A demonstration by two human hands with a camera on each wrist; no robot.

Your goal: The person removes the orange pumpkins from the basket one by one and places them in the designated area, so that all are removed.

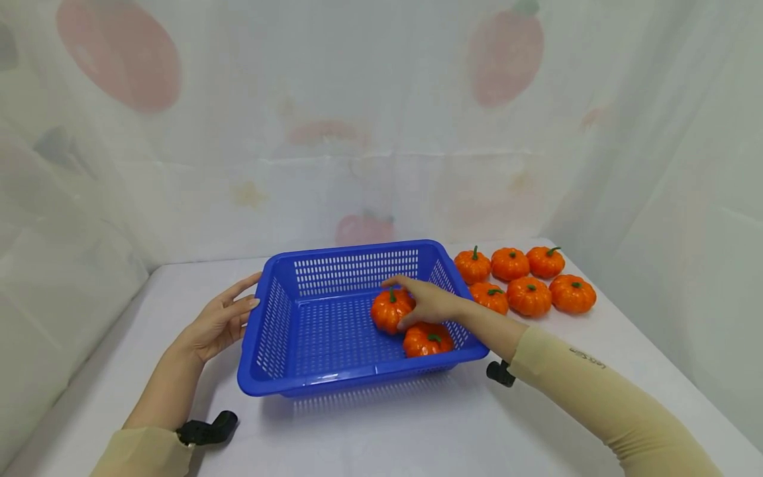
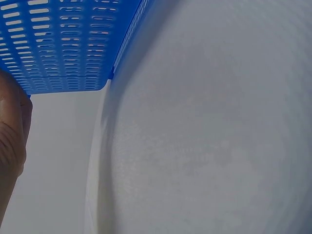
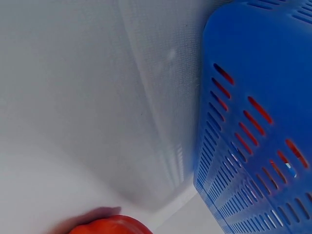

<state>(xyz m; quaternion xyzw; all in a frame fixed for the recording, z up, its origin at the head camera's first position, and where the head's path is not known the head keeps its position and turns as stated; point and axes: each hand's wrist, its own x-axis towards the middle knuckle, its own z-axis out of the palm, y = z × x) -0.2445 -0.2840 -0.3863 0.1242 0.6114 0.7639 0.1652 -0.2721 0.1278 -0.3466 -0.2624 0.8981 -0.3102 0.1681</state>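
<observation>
Nearest the head camera run two beige sleeves (image 1: 602, 397), one on each forearm; from them both hands reach to a blue basket (image 1: 310, 381) on the white table (image 1: 417, 430). Left hand (image 1: 222, 319) lies at the basket's left wall with fingers straight and relaxed, fingertips touching the rim near the far left corner, holding nothing; in the left wrist view only the edge of that hand (image 2: 10, 131) shows beside the slotted blue wall (image 2: 58, 44). Right hand (image 1: 426, 301) reaches over the right wall into the basket; its fingers curl round the top of an orange pumpkin (image 1: 389, 311), gripping it just above the basket floor; a second pumpkin (image 1: 426, 341) lies just under the wrist, on the near side, against the right wall. Beyond the right hand, outside the basket, six more pumpkins (image 1: 529, 296) sit close together on the table.
</observation>
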